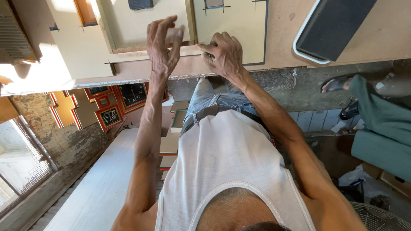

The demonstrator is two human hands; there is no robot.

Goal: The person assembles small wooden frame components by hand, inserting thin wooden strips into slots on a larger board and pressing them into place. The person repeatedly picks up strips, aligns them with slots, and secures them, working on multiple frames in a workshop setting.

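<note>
Arms run bare and nearly straight from the white sleeveless shirt (231, 162) toward the worktop (299, 38), a flat board of brown fibreboard with a rough front edge. On the image's left side, the left hand (162, 42) is raised off the surface, its fingers (165, 25) spread loosely and slightly curled, gripping nothing I can see. The right hand (224, 53) is bent at the knuckles and presses down on the near edge of a pale, flat rectangular panel (227, 30); whether it pinches the panel or only rests on it I cannot tell. That panel lies on the worktop just beside a wooden-rimmed frame (145, 25) under the left hand. A dark slab with a white rounded rim (329, 25) sits well apart on the right.
</note>
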